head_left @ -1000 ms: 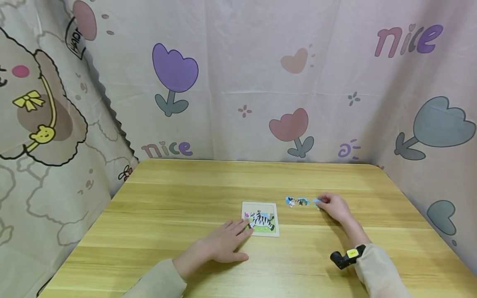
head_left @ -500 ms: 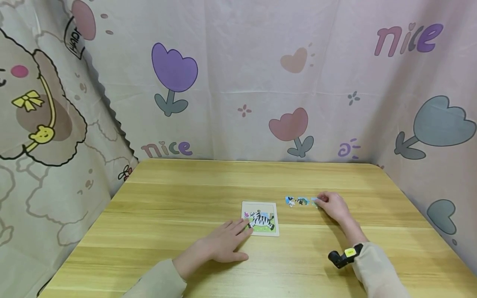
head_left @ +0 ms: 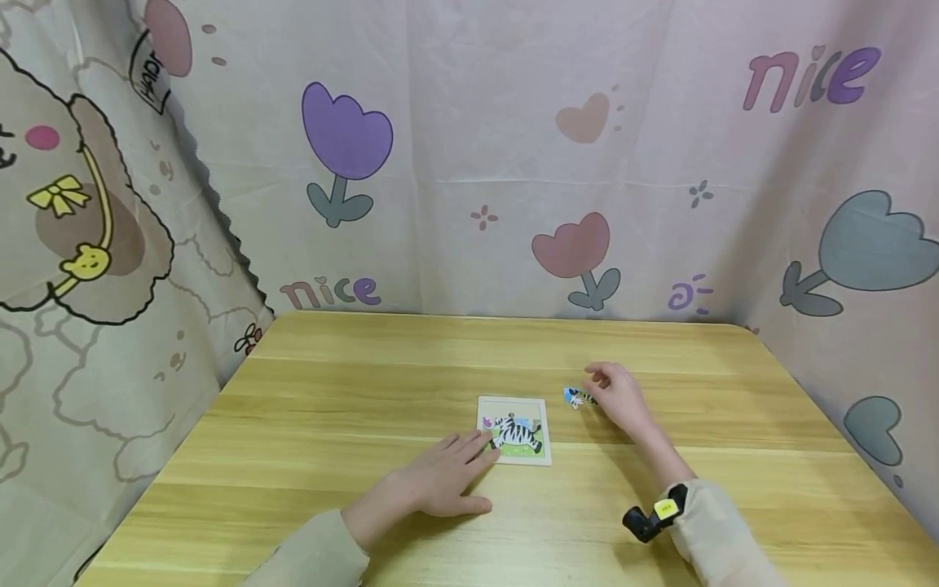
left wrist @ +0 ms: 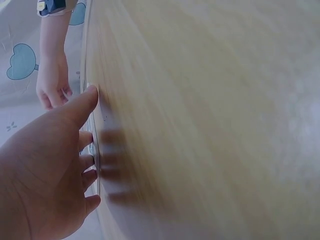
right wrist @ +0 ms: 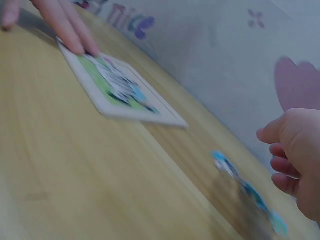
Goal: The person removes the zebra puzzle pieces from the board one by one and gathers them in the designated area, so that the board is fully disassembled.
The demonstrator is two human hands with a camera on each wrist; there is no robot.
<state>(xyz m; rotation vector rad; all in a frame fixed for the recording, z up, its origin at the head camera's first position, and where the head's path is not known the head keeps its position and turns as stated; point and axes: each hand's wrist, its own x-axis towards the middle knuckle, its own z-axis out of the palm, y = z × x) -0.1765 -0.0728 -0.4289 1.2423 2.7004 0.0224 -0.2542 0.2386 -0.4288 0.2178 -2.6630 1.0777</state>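
Note:
My left hand [head_left: 447, 479] lies flat with its fingers spread, and the fingertips rest on the lower left corner of a pale-framed jigsaw puzzle board [head_left: 506, 406]. A striped zebra on green grass shows inside the frame. My right hand [head_left: 619, 399] hovers over the row of loose puzzle pieces to the board's right, its fingers loosely bent and nothing visible between them. One blue-and-white puzzle piece [head_left: 574, 397] shows left of that hand. In the right wrist view, a teal piece [right wrist: 255, 195] and a light green piece [right wrist: 278, 224] lie in line with it below the hand.
The wooden table [head_left: 352, 383] runs back to a patterned curtain [head_left: 455, 122], which also hangs along both sides. A small black camera [head_left: 645, 522] is strapped to the right wrist, close above the table.
My right hand has let go of the rightmost puzzle piece, risen and shifted left over the row, now covering part of it. My left hand has stayed put on the board.

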